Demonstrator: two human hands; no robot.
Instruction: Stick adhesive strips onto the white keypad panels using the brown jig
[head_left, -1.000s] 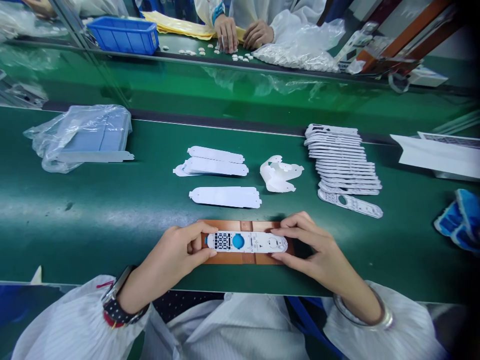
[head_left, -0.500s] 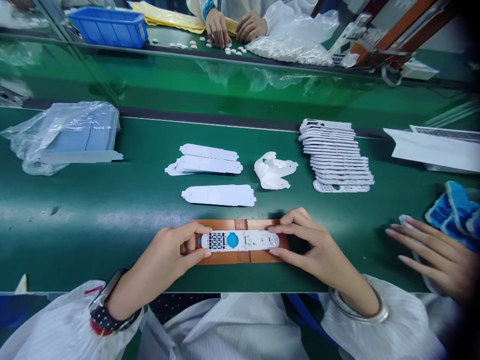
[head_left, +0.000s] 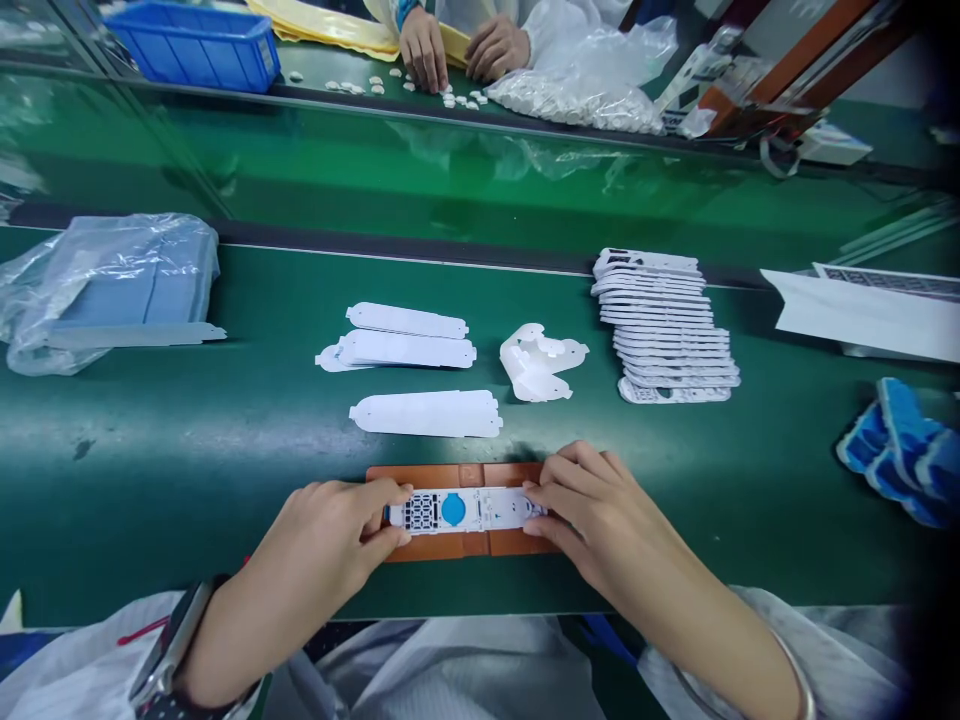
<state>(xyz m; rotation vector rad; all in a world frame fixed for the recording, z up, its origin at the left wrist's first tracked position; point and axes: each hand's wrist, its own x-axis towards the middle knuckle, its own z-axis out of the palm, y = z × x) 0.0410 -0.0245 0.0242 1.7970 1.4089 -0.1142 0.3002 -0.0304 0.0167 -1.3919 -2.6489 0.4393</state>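
A long white panel (head_left: 495,509) with a black grid and a blue disc lies lengthwise on a brown fixture (head_left: 472,545). My left hand (head_left: 337,530) pinches the panel's left end between thumb and fingers. At the right end, my right hand (head_left: 592,505) grips it the same way, its fingertips covering part of that end. Behind the fixture are flat white strips (head_left: 427,413), more strips (head_left: 409,348) and a curled translucent sheet (head_left: 540,362).
Stacked white panels (head_left: 671,330) stand back right, near a white sheet (head_left: 862,310) and blue pieces (head_left: 900,450). A plastic-wrapped stack (head_left: 135,280) lies left. Beyond the green barrier, another person's hands (head_left: 424,50) are near small white parts and a blue bin (head_left: 195,45).
My right hand's fingers have closed in further over the panel's right end. Another person's hand at the right edge has left the view. The whole view has shifted slightly.
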